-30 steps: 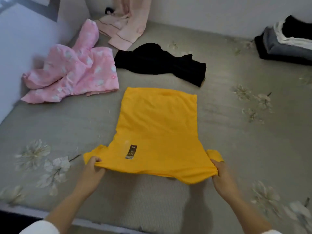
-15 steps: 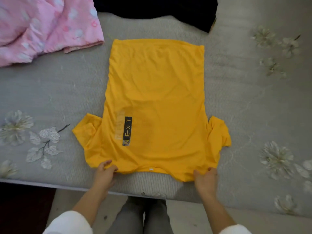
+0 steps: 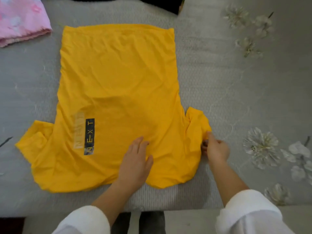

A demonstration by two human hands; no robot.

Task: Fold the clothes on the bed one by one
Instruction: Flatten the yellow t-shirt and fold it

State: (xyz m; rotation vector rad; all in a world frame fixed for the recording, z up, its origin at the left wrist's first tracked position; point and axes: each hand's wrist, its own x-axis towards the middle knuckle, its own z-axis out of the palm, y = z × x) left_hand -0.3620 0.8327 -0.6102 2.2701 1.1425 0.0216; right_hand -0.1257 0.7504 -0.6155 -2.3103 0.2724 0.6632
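A yellow T-shirt lies spread flat on the grey bed, neck end toward me, with a black label strip printed near its left side. My left hand rests flat on the cloth near the collar, fingers straight. My right hand pinches the edge of the right sleeve, which is bunched up beside the shirt's body. The left sleeve lies loosely creased at the far left.
A pink flowered garment lies at the top left and a black garment shows at the top edge. The bedcover has pale flower prints on its right side. The bed's front edge runs just in front of my legs.
The view has closed in on the shirt. My left hand has left the collar edge and now lies flat on the cloth. My right hand has gone to the right sleeve and pinched it.
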